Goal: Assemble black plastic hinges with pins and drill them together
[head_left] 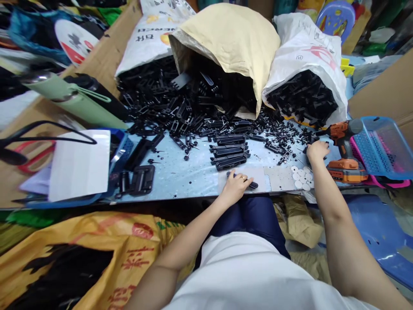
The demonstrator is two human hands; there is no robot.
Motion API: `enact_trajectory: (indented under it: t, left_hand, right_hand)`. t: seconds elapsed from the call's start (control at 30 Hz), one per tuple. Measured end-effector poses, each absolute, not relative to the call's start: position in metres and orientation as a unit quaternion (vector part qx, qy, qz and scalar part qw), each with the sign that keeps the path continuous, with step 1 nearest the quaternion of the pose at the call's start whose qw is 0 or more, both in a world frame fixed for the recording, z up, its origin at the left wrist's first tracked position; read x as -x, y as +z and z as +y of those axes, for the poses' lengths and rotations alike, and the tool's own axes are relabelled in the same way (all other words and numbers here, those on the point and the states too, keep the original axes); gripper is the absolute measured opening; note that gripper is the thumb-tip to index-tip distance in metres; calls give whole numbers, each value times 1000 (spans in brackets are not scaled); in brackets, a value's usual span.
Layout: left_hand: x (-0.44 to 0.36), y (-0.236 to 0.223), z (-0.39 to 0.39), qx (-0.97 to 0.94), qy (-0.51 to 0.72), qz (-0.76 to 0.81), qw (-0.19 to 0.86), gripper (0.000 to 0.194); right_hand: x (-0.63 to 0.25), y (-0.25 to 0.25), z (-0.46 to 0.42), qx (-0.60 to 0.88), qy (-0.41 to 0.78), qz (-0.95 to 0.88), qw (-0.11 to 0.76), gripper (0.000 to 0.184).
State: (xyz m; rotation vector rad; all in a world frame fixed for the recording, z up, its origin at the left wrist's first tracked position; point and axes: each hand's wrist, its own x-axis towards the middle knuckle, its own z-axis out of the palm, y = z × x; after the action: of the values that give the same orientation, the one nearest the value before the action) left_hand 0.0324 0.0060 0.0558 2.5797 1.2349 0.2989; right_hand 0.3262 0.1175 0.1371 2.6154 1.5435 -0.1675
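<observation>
My left hand (237, 186), with a ring on one finger, is closed on a long black plastic part (253, 185) at the table's front edge. The part's ends stick out on both sides of the fingers. Just beyond it lies a stack of similar black parts (230, 153) in a row. My right hand (318, 151) reaches to the right, its fingers curled beside the nose of an orange and black cordless drill (345, 150). Something dark shows at the fingertips, too small to name. Small screws and black pieces (287, 135) lie scattered to its left, and white round discs (302, 178) nearer the edge.
Three large sacks stand at the back: a white one (151, 34), a beige one (232, 38) and another white one (309, 47), spilling black parts. A blue basket (387, 146) is on the right. A green bottle (84, 103) and scissors (34, 155) are left.
</observation>
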Motion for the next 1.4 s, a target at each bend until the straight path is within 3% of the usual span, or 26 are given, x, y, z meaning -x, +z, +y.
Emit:
enact_trajectory:
  t: [0.13, 0.27, 0.37, 0.63, 1.07, 1.23, 1.4]
  left_hand:
    - [-27, 55, 16, -865, 53, 484, 122, 34]
    - [-26, 54, 17, -862, 63, 474, 169, 37]
    - [-33, 59, 18, -858, 54, 470, 198, 38]
    - [-33, 60, 16, -864, 61, 455, 205, 65]
    - [-19, 36, 9, -872, 266, 387, 140, 44]
    - [-24, 39, 8, -868, 246, 401, 155, 47]
    - [-20, 47, 20, -862, 229, 414, 183, 50]
  right_hand:
    - [-311, 129, 85, -804, -63, 592, 10, 39]
    - [-276, 105, 39, -505, -175, 844, 54, 37]
    - [-255, 84, 18, -371, -135, 913, 103, 40]
    - [-238, 78, 6, -389, -9, 916, 100, 41]
    - [-225, 117, 3, -361, 53, 925, 102, 35]
    - [-232, 117, 14, -299, 69, 949, 76, 32]
    - [-248, 95, 25, -322, 58, 945, 18, 42]
